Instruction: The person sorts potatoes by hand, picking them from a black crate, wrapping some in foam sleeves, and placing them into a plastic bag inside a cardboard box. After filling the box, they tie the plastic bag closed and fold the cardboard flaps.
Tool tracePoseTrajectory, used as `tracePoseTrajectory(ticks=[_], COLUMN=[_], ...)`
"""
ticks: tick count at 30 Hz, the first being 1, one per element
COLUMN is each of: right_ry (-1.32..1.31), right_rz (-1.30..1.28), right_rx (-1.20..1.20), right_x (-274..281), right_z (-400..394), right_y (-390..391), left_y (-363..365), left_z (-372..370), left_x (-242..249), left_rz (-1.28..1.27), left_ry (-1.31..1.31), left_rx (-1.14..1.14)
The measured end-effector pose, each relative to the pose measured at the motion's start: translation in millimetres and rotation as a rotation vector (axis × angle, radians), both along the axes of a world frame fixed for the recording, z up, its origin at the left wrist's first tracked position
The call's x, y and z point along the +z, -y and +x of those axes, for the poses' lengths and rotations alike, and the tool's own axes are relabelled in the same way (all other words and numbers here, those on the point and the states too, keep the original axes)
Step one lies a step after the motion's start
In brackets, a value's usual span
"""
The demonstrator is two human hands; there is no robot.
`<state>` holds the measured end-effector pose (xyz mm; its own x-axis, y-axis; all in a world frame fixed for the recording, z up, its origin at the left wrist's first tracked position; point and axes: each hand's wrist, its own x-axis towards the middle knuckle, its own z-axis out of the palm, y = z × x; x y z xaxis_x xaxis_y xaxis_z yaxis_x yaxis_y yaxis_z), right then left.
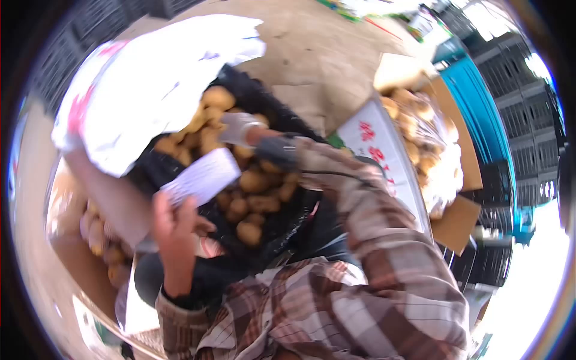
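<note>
The white paper point(204, 176) was over the left side of the black crate point(281, 107), its long way slanting toward the crate's middle. The left hand point(177, 237) was nearer, touching the paper's end by the crate's near left; blur hid whether it pinched. The gloved right hand point(241, 129) was over the crate's potatoes point(255, 180); I couldn't tell its grip.

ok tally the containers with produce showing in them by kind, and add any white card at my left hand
Black containers: 1
Cardboard boxes: 2
White cards: 1
Total: 4
</note>
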<state>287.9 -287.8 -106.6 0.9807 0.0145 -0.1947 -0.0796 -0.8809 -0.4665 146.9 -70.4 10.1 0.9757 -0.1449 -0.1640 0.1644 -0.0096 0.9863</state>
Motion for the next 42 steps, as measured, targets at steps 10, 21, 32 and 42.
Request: tracePoseTrajectory(ticks=[10, 21, 32, 42], right_ry=[-0.034, -0.454, -0.344, -0.555], right_rz=[0.039, 0.520, 1.280, 2.113], right_rx=[-0.468, -0.150, -0.380, -0.313], right_x=[-51, -55, -108, 23], right_z=[59, 70, 7, -81], right_y=[-49, 12, -12, -59], left_y=[-15, 5, 5, 20], left_z=[48, 46, 58, 27], left_x=[-17, -11, -58, -45], left_rz=[-0.476, -0.448, -0.493, -0.668], left_ry=[0.000, -0.007, -0.071, -0.041], left_rx=[0.325, 0.361, 0.375, 0.019])
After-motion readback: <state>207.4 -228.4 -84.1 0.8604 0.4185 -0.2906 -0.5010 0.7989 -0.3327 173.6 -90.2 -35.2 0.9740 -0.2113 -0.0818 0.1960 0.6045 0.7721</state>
